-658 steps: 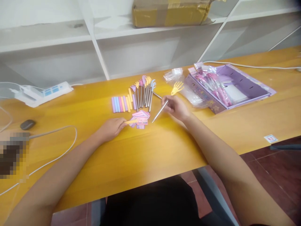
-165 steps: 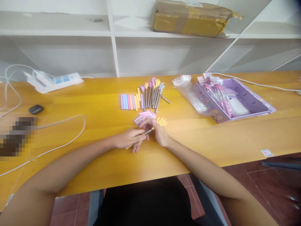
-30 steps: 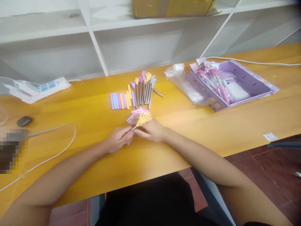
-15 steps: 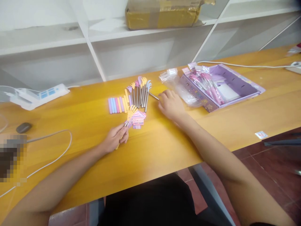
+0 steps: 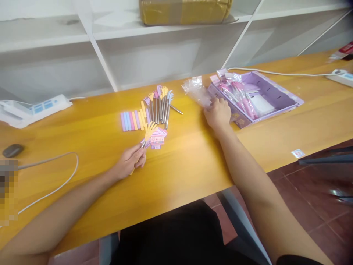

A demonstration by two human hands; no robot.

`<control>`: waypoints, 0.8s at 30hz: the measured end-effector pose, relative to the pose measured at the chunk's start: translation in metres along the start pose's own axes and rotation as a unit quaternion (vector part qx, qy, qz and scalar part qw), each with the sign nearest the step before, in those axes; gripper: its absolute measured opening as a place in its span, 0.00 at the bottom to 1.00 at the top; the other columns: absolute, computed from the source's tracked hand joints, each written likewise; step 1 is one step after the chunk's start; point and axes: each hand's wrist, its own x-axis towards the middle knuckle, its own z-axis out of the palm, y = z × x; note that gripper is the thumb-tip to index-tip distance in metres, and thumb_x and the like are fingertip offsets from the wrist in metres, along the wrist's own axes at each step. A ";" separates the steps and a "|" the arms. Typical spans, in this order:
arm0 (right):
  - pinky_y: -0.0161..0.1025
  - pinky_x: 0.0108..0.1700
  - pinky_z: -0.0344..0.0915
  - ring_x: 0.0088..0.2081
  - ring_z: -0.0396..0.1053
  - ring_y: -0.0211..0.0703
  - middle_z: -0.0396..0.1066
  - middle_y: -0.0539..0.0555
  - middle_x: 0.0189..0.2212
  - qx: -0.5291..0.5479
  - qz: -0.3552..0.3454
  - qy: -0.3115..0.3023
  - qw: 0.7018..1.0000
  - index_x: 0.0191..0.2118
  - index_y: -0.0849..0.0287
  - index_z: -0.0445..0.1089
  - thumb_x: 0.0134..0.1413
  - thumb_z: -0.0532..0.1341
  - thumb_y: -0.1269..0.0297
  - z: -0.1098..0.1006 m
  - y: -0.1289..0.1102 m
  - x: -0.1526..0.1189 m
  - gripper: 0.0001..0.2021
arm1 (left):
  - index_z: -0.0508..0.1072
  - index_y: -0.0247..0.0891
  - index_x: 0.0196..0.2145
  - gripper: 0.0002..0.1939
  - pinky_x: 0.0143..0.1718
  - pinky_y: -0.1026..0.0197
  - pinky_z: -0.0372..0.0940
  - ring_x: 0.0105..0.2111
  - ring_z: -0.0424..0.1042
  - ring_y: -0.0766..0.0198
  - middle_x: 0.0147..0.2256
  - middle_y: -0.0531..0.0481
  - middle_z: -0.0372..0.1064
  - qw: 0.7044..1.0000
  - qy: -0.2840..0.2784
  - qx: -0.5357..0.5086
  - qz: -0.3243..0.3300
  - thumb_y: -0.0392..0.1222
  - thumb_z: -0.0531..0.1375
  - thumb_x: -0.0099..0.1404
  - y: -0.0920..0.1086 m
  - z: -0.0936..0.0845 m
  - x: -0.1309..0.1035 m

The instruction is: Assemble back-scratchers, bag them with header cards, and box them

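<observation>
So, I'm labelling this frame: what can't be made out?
Head view:
Yellow back scratcher: middle hidden by the left hand.
Clear plastic bags: the right hand hides whether it grips them.
Pink cards: print too small.
Cardboard box: top cut off by upper edge.

Sticks [image 5: 133,120] left of rods [image 5: 160,110], cards [image 5: 157,141] before them, bags [image 5: 196,90] beside box [image 5: 275,89]

Black clothing [image 5: 168,235], bare forearms [image 5: 79,200]
The cloth looks plain, its folds too dark to make out; a black sleeve edge [image 5: 296,260] shows on the right upper arm [image 5: 292,235]; left hand [image 5: 128,160] and right hand [image 5: 219,116] are bare.
</observation>
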 end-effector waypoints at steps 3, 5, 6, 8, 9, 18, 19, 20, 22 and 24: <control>0.60 0.61 0.66 0.60 0.65 0.68 0.68 0.75 0.58 -0.004 -0.002 0.014 1.000 0.61 0.68 0.68 0.69 0.61 0.50 -0.001 0.002 0.000 0.27 | 0.65 0.42 0.36 0.19 0.33 0.59 0.65 0.25 0.65 0.64 0.22 0.59 0.57 1.000 -0.005 0.008 -0.001 0.55 0.51 0.83 0.002 0.000 0.001; 0.61 0.61 0.65 0.60 0.65 0.69 0.68 0.77 0.57 -0.017 0.012 0.011 1.000 0.60 0.71 0.68 0.70 0.61 0.48 -0.002 0.002 -0.001 0.29 | 0.64 0.42 0.36 0.19 0.34 0.59 0.65 0.25 0.65 0.64 0.22 0.59 0.57 1.000 -0.009 0.013 -0.001 0.55 0.51 0.83 0.002 0.000 0.001; 0.62 0.61 0.65 0.60 0.65 0.70 0.68 0.78 0.57 -0.022 0.020 0.006 1.000 0.59 0.72 0.68 0.70 0.61 0.48 -0.002 0.001 -0.001 0.28 | 0.64 0.42 0.36 0.19 0.34 0.59 0.66 0.25 0.65 0.64 0.22 0.59 0.57 1.000 -0.010 0.014 -0.001 0.55 0.51 0.83 0.003 0.000 0.001; 0.61 0.62 0.64 0.61 0.65 0.69 0.68 0.77 0.58 -0.025 0.030 0.002 0.999 0.60 0.72 0.68 0.69 0.62 0.52 -0.003 0.000 -0.001 0.27 | 0.64 0.42 0.36 0.20 0.34 0.59 0.65 0.25 0.65 0.64 0.22 0.59 0.56 1.000 -0.009 0.014 -0.001 0.56 0.51 0.83 0.002 0.000 0.001; 0.61 0.63 0.64 0.62 0.64 0.69 0.68 0.77 0.59 -0.022 0.031 0.006 0.999 0.61 0.72 0.68 0.69 0.63 0.53 -0.004 0.000 -0.001 0.26 | 0.64 0.42 0.36 0.20 0.34 0.59 0.65 0.25 0.65 0.64 0.22 0.59 0.56 1.000 -0.009 0.014 -0.002 0.56 0.50 0.83 0.002 0.000 0.001; 0.57 0.59 0.68 0.54 0.73 0.62 0.75 0.69 0.53 0.107 0.045 0.045 0.992 0.56 0.63 0.72 0.68 0.57 0.62 -0.019 -0.004 0.005 0.17 | 0.65 0.41 0.39 0.20 0.33 0.60 0.66 0.24 0.65 0.65 0.22 0.60 0.57 1.000 0.003 0.004 0.001 0.58 0.50 0.83 0.003 0.003 0.001; 0.55 0.57 0.69 0.51 0.74 0.59 0.76 0.67 0.51 0.138 0.045 0.055 0.988 0.53 0.62 0.73 0.69 0.56 0.61 -0.023 -0.008 0.005 0.15 | 0.65 0.41 0.42 0.19 0.32 0.61 0.65 0.24 0.65 0.66 0.23 0.61 0.56 1.000 0.009 0.001 0.004 0.58 0.50 0.83 0.003 0.004 0.001; 0.53 0.54 0.71 0.48 0.75 0.57 0.77 0.66 0.47 0.178 0.042 0.063 0.981 0.50 0.62 0.73 0.71 0.55 0.59 -0.028 -0.014 0.006 0.14 | 0.64 0.42 0.45 0.18 0.30 0.62 0.63 0.22 0.64 0.67 0.24 0.62 0.56 1.000 0.018 -0.001 0.008 0.59 0.49 0.83 0.003 0.004 0.001; 0.47 0.47 0.73 0.39 0.76 0.49 0.77 0.60 0.40 0.285 0.025 0.061 0.956 0.48 0.60 0.71 0.72 0.55 0.57 -0.040 -0.033 0.003 0.13 | 0.62 0.44 0.52 0.17 0.27 0.64 0.60 0.21 0.63 0.68 0.26 0.63 0.55 0.999 0.037 0.000 0.014 0.60 0.49 0.83 0.001 0.005 0.002; 0.41 0.37 0.71 0.30 0.72 0.42 0.75 0.55 0.34 0.412 0.003 0.024 0.911 0.46 0.57 0.68 0.73 0.56 0.53 -0.057 -0.059 -0.008 0.12 | 0.57 0.46 0.56 0.17 0.25 0.65 0.57 0.20 0.62 0.70 0.28 0.63 0.55 0.999 0.051 0.007 0.015 0.59 0.49 0.83 -0.003 0.004 0.002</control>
